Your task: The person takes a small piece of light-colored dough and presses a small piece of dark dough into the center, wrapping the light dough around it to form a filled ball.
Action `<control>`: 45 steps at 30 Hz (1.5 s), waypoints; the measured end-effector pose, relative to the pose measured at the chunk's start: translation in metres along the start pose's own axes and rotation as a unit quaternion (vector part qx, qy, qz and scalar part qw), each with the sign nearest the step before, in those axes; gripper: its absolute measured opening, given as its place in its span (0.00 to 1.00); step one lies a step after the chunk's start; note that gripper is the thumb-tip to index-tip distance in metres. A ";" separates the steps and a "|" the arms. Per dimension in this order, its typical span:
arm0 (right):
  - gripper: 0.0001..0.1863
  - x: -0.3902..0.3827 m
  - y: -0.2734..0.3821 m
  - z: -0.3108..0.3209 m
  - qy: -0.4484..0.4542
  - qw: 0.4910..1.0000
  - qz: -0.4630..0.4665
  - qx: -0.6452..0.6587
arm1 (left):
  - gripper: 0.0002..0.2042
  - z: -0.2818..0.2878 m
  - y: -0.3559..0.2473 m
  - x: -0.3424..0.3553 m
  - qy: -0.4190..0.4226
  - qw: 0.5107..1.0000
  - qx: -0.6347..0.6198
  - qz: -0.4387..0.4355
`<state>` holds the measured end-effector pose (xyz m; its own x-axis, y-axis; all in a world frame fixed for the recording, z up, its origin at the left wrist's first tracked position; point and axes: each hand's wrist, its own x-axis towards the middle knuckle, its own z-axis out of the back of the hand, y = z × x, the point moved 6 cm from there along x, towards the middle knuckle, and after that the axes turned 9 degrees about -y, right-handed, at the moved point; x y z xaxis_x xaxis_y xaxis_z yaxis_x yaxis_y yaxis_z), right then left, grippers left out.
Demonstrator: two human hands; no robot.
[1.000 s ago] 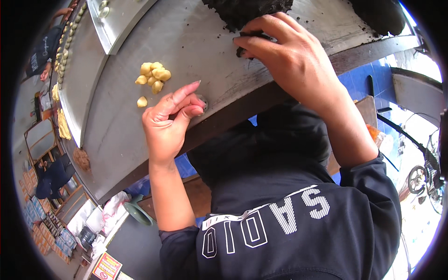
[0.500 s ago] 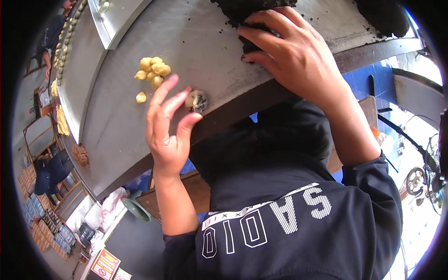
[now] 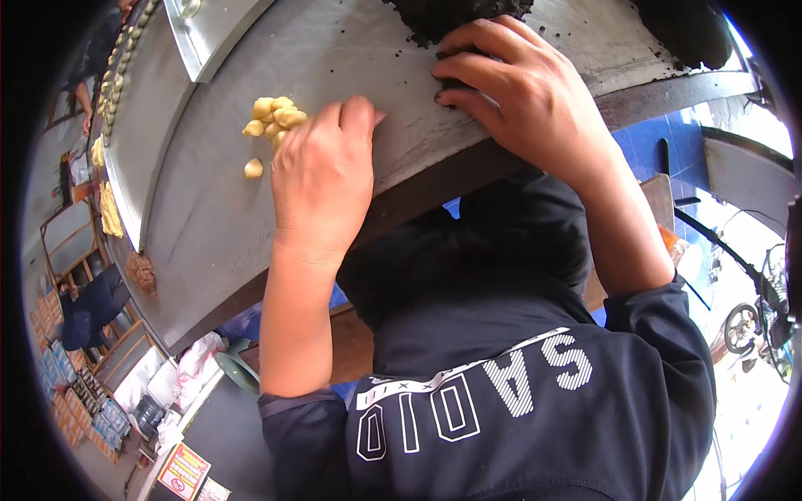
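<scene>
My left hand [image 3: 324,175] is over the metal tabletop, its back turned up and its fingers curled. What lies under or in those fingers is hidden. A small pile of pale yellow dough pieces [image 3: 276,115] sits just beyond it, with one single dough piece [image 3: 253,169] apart on the near left. At the far right of the table, my right hand [image 3: 522,104] is closed round a clump of black crumbly filling [image 3: 455,83]. The clump shows dark between thumb and fingers. Beyond them spreads a larger heap of black filling [image 3: 443,15].
A big dark mass [image 3: 685,33] lies at the upper right, crumbs around it. A metal tray [image 3: 196,42] stands at the upper left, near a long row of small dough pieces [image 3: 117,79]. The table's front edge [image 3: 434,179] runs close to my body. Another person's arm [image 3: 85,104] shows far left.
My left hand has turned over from spread fingers to a curled shape and moved right, covering the pale, dark-streaked dough ball. My right hand has barely moved and its fingers look closer together.
</scene>
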<state>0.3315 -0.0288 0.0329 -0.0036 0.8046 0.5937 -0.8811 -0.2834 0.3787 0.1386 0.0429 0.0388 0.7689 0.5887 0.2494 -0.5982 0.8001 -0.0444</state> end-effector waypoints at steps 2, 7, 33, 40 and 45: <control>0.16 -0.005 -0.003 0.002 0.015 0.999 -0.007 0.052 | 0.07 -0.002 0.008 -0.006 0.001 0.999 -0.036 0.026; 0.17 -0.006 0.006 0.012 -0.020 1.000 -0.011 -0.017 | 0.13 0.002 0.050 -0.068 -0.092 0.938 -0.330 0.053; 0.15 0.001 0.017 0.027 -0.078 0.996 0.024 0.027 | 0.42 0.019 0.038 -0.066 -0.161 0.959 -0.219 0.080; 0.15 0.008 0.010 0.006 -0.006 0.994 0.019 -0.103 | 0.37 0.053 0.096 0.002 -0.259 0.770 -0.550 0.193; 0.10 0.015 0.010 -0.002 0.016 0.997 -0.003 -0.079 | 0.16 0.022 0.157 -0.021 -0.046 0.941 -0.174 0.286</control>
<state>0.3219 -0.0183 0.0446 -0.0117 0.8232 0.5677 -0.9447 -0.1952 0.2636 0.0232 0.1534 0.0476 0.3108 0.9350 0.1709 -0.7862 0.3540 -0.5066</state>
